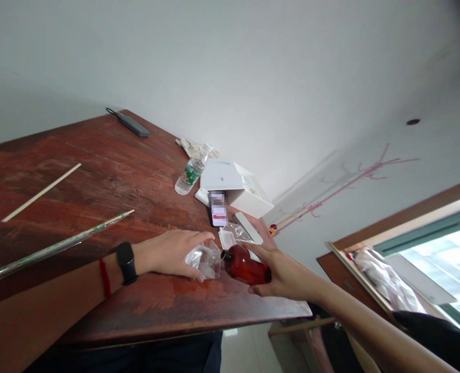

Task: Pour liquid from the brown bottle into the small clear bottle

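At the near side of the bench point(136, 311), the left hand point(179, 256) curls its fingers round a clear plastic container point(208, 262), while the right hand point(278, 274) grips an amber bottle point(247, 265), tipped on its side, neck at the container's rim. Just beyond lies a phone point(219, 210), its screen lit, at an open white box point(222, 174). Beside the box stands a green-labelled water bottle point(191, 175), with a crumpled cloth point(193, 147) behind it near the wall point(230, 93).

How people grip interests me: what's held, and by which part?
Right hand: a red bottle, near its base. Left hand: a clear container, by its sides.
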{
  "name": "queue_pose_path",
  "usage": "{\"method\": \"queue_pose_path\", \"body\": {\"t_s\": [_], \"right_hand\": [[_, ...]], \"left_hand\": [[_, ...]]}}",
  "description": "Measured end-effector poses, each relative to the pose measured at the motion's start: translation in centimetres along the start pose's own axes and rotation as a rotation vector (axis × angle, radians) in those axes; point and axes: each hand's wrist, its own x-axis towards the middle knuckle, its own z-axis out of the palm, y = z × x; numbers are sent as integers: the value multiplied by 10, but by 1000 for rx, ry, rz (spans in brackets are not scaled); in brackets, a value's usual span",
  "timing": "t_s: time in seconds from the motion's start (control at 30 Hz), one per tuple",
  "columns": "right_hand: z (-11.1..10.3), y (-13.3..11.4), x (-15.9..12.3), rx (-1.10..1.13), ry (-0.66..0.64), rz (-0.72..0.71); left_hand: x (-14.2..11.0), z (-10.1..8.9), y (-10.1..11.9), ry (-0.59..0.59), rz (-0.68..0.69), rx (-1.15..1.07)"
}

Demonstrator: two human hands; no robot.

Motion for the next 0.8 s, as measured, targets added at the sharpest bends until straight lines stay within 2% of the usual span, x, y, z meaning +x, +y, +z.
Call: {"method": "queue_pose_path", "body": {"t_s": [0.33,0.8], "right_hand": [[1,2,0,-11,4,-17],[-1,0,0,-14,10,-4]], "left_hand": [[0,2,-2,27,21,35],[-1,-2,3,-2,-6,28]]}}
